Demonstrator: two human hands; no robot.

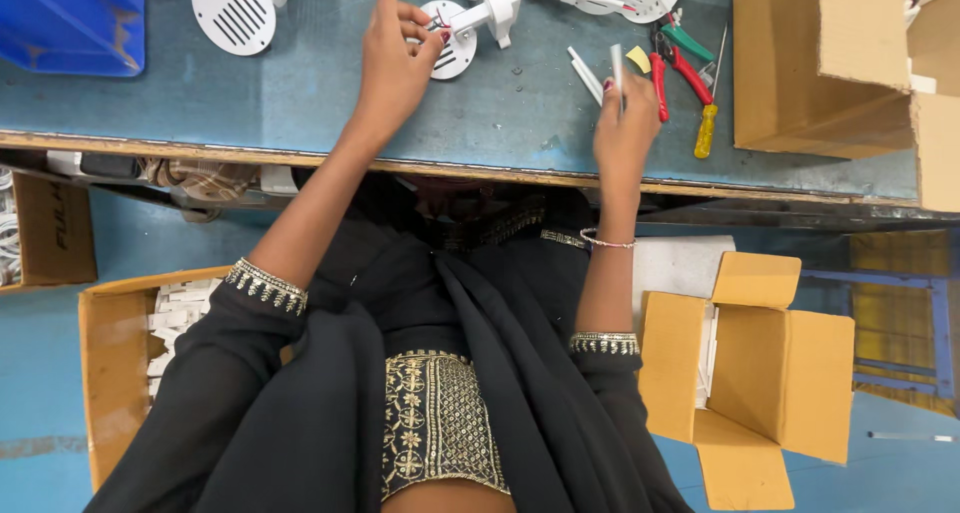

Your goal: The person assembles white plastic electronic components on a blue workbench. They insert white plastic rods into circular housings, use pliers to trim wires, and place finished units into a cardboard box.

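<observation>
Your left hand (392,63) pinches the rim of a white round disc (450,39) at the far middle of the blue workbench (300,93). Your right hand (625,123) is closed on a thin white rod (617,68), held upright. Just right lie red-handled pliers (672,68); a cardboard box (820,58) crowds the right edge. Bare bench lies between your hands.

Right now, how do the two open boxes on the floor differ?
The left box is packed with white parts; the right box looks mostly empty, with only a few white strips along its inner wall. The right box's flaps splay outward; the left box shows none, and the sleeve partly covers it. Both are brown cardboard, one on each side of the person.
</observation>
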